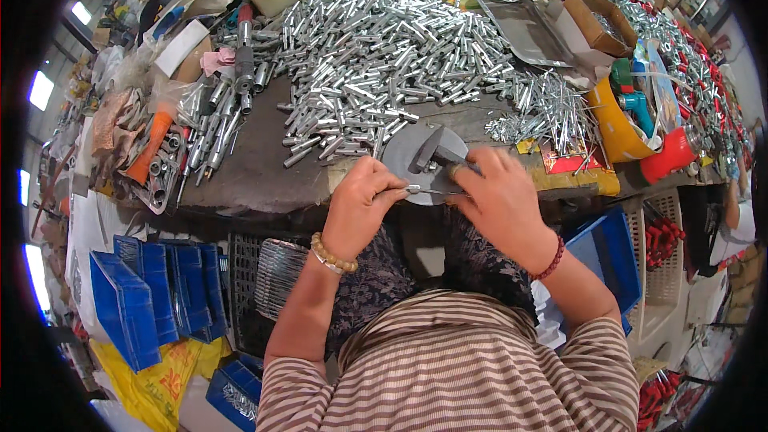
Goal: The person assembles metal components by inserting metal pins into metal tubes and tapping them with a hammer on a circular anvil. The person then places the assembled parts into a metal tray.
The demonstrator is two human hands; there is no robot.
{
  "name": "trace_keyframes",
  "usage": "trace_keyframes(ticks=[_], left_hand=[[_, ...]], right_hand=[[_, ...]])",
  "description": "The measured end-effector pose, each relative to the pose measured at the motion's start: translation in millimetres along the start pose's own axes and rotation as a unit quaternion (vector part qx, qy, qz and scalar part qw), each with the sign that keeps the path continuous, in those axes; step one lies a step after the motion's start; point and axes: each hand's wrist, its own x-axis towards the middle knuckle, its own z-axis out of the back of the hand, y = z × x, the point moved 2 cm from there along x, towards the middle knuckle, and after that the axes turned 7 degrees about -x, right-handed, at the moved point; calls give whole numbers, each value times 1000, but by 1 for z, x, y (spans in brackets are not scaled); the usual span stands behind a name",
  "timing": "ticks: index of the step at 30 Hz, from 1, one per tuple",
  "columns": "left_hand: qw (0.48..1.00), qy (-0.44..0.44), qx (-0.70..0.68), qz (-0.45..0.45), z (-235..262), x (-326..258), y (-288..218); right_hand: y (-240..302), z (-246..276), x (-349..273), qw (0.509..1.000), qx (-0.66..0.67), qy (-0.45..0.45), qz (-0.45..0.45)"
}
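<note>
My left hand [362,198] pinches a short silver metal sleeve [413,188] between thumb and fingertips. A thin metal rod [438,192] runs from the sleeve to my right hand [506,202], whose thumb and fingers are closed on its other end. How far the rod sits inside the sleeve cannot be made out. Just beyond the fingertips is a round grey disc [398,150] at the table's near edge. A dark hammer-like tool [428,150] lies on it, one end reaching toward my right hand; whether the hand touches it is hidden.
A big heap of silver sleeves [384,48] covers the table's middle, with thin rods [552,104] piled to its right. Screwdriver-like tools [220,124] lie left; a yellow container [614,124] stands right. Blue bins [128,304] are below left, another blue bin [612,256] below right.
</note>
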Motion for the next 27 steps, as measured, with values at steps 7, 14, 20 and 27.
trace_keyframes(ticks=[7, 14, 20, 27], left_hand=[[994, -59, 51, -70, -5, -11, 1], [960, -160, -190, 127, -39, -47, 6], [886, -159, -377, 218, -38, -55, -1], [879, -217, -364, 220, -12, -82, 6]], right_hand=[[23, -10, -32, 978, 117, 135, -111], [39, -16, -43, 858, 384, 242, -242], [62, -24, -47, 833, 430, 233, -260], [82, -41, -51, 809, 451, 278, -253]])
